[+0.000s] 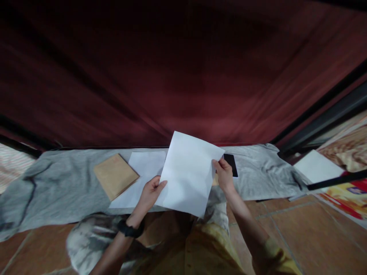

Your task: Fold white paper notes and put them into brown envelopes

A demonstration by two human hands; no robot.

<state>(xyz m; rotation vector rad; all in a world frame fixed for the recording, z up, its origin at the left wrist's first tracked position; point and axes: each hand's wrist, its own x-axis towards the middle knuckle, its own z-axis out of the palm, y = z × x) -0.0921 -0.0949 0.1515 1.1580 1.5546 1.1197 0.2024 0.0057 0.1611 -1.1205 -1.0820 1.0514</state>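
A blank white sheet of paper [189, 172] is held up at a tilt between both hands. My left hand [151, 192] pinches its left edge between thumb and fingers. On the opposite edge, my right hand [224, 172] grips the sheet near the upper right corner. More white paper [147, 164] lies flat on the grey cloth, partly under the raised sheet. Brown paper envelopes or folded brown sheets [115, 175] rest on its left part. A dark-screened phone [231, 164] lies just beyond my right hand, partly covered by it. Something tan shows beside the right wrist.
The grey cloth [263, 172] covers a long low surface before me. Dark red fabric [186, 95] hangs behind it, with dark bars [323, 114] at the right. Beyond them are a white flat item [318, 167] and a colourful printed package [349, 194]. Brown tiles [315, 229] form the floor.
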